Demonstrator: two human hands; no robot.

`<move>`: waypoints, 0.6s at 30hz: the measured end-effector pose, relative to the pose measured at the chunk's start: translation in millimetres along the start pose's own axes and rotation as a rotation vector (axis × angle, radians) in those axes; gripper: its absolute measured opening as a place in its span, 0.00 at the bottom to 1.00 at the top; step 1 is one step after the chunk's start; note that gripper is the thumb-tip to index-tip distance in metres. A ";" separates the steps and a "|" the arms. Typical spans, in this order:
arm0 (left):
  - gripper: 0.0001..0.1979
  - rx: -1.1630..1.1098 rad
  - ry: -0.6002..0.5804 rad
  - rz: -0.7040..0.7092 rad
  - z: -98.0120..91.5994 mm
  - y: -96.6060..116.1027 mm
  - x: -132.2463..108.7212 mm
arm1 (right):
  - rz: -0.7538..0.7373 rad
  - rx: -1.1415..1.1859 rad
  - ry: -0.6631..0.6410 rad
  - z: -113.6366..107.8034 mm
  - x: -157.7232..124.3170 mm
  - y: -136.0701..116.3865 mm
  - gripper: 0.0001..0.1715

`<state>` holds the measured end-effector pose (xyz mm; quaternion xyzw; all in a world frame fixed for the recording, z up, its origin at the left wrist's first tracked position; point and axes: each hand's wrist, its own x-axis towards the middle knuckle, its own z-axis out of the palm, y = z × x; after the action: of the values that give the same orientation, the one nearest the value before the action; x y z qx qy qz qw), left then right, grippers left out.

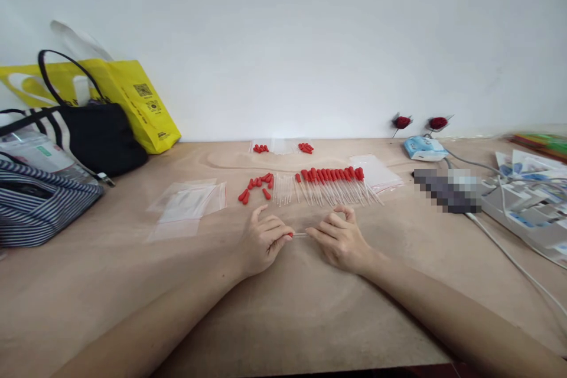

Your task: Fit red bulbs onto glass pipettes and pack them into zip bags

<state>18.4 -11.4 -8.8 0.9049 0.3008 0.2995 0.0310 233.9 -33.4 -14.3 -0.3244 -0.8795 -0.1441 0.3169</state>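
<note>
Between thumb and fingers, my left hand (269,237) pinches a red rubber bulb (290,235), mostly hidden by the fingertips. My right hand (340,238) is closed on a thin clear dropper tube (300,234), held level. The tube's left end meets the bulb; I cannot tell how deep it sits. Just beyond the hands lies a row of droppers with red bulbs (330,176) on their ends. Left of it are several bare tubes (282,189) side by side, then a loose group of red bulbs (256,182).
Clear plastic bags (188,207) lie at left, another bag (374,170) at back right. Small bags with red bulbs (261,148) rest by the wall. Handbags (106,136) and a yellow bag (146,112) stand far left. A blue tissue pack (424,148), cables (509,254) and a blurred-out object (447,189) occupy the right.
</note>
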 end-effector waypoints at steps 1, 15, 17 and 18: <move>0.10 0.006 0.009 0.004 0.5 1.0 -0.3 | 0.029 0.016 -0.004 -0.1 0.3 -1.3 0.16; 0.11 0.023 -0.048 0.034 0.9 8.0 3.0 | 0.178 0.195 -0.090 8.7 2.4 -10.4 0.13; 0.11 0.018 -0.036 0.033 0.9 6.3 3.3 | 0.189 0.207 -0.105 7.8 3.4 -9.8 0.13; 0.10 0.011 -0.025 0.031 0.8 5.1 3.6 | 0.198 0.211 -0.112 6.9 4.1 -9.3 0.13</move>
<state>23.8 -13.5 -6.3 0.9133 0.2880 0.2871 0.0249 222.2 -35.2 -17.3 -0.3817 -0.8699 -0.0007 0.3125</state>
